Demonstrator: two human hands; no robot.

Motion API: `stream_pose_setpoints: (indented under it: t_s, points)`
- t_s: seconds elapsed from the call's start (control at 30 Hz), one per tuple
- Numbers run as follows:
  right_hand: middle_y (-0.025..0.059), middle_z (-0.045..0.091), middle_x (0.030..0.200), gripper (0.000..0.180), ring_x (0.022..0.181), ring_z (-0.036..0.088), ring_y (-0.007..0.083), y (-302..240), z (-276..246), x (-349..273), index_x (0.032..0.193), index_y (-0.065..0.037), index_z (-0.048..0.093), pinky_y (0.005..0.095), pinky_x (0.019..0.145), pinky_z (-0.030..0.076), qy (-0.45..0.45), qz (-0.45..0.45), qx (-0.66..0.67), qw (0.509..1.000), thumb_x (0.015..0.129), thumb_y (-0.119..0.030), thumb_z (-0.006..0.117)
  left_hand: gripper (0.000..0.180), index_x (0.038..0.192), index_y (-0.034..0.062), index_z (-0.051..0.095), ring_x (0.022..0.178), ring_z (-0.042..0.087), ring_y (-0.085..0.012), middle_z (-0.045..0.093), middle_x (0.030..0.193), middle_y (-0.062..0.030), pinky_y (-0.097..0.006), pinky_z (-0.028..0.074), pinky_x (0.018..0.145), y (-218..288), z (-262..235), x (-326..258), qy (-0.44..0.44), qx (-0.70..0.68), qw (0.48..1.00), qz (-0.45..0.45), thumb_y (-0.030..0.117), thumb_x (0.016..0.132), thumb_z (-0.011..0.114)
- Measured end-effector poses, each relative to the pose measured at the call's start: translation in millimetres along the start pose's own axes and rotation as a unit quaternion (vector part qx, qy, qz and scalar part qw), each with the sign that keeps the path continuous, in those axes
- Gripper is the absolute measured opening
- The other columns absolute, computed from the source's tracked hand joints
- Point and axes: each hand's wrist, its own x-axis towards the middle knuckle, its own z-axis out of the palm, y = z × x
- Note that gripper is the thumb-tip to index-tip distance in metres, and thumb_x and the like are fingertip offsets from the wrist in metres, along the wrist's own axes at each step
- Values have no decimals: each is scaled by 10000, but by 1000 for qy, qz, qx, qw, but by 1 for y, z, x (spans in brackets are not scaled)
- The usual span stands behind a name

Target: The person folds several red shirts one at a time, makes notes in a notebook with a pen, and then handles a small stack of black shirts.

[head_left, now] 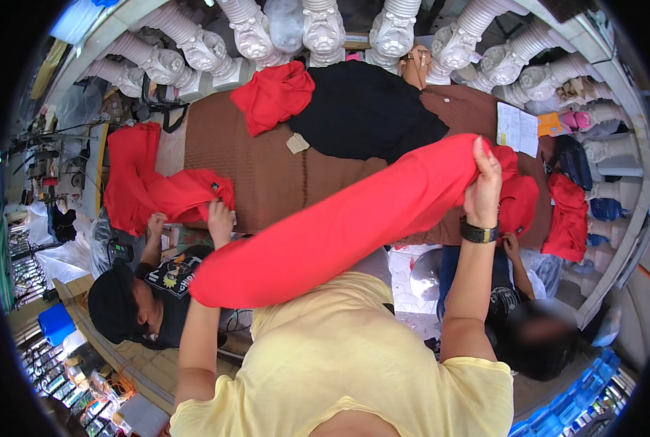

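While the right hand (483,175) is curled round one end of the red cloth (347,218), aslant before the shirt (368,349), even tension should limit creases; the left hand's hidden grip I cannot tell.

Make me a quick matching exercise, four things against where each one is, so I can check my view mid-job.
Things:
1. long red cloth
2. black cloth
3. white papers
4. dark watch

Places:
A. around the wrist of the right hand
B. spread on the brown cover, touching a crumpled red bundle
C. beside an orange item, toward the far right
D. gripped by the right hand, stretching across the front of the yellow shirt

Pairs: 1-D, 2-B, 3-C, 4-A
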Motion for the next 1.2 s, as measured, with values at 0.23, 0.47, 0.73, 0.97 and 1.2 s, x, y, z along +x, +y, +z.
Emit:
stream_pose_setpoints:
  t_s: [0.23, 0.47, 0.73, 0.97, 1.2]
  points:
    - [36, 712, 1081, 228, 986, 648, 99, -23, -18, 12, 1126, -15, 697, 271, 919, 483, -19, 12, -72, 997, 991, -196, 667, 733, 1515, -12, 370, 1433, 412, -339, 418, 1560, -184, -484, 301, 1203, 33, -29, 0, -66, 3, 993, -96, 555, 1051, 381]
    - [85, 702, 1176, 330, 1080, 635, 134, -29, -39, -31, 1228, 38, 664, 292, 998, 464, -85, -1, -236, 968, 1000, -201, 666, 561, 1427, -41, 479, 1343, 524, -244, 550, 1438, -151, -402, 394, 1141, 43, -38, 12, 124, 311, 935, -117, 220, 972, 679]
    - [129, 626, 1176, 501, 1101, 628, 159, -8, -44, -68, 1365, -22, 409, 294, 976, 491, -28, 7, -198, 980, 953, -48, 693, 613, 1450, -58, 441, 1246, 592, -217, 584, 1353, -172, -329, 494, 1033, 54, -27, -2, 179, 422, 882, -111, 155, 944, 713]
    - [13, 613, 1093, 138, 1040, 560, 78, -11, -43, -66, 1104, -12, 645, 230, 954, 428, 11, -46, -223, 974, 970, -41, 661, 887, 1548, 72, 363, 1247, 581, -232, 509, 1439, -146, -354, 482, 1062, 56, 23, -6, 85, 439, 893, -49, 54, 791, 825]
    - [33, 657, 1087, 151, 1028, 587, 92, -9, -45, -80, 1112, 14, 654, 250, 937, 456, -26, -26, -295, 955, 965, -22, 651, 610, 1280, -21, 655, 1233, 570, -222, 620, 1313, -157, -340, 420, 1103, 28, -35, -16, 34, 652, 757, -29, -101, 690, 792]
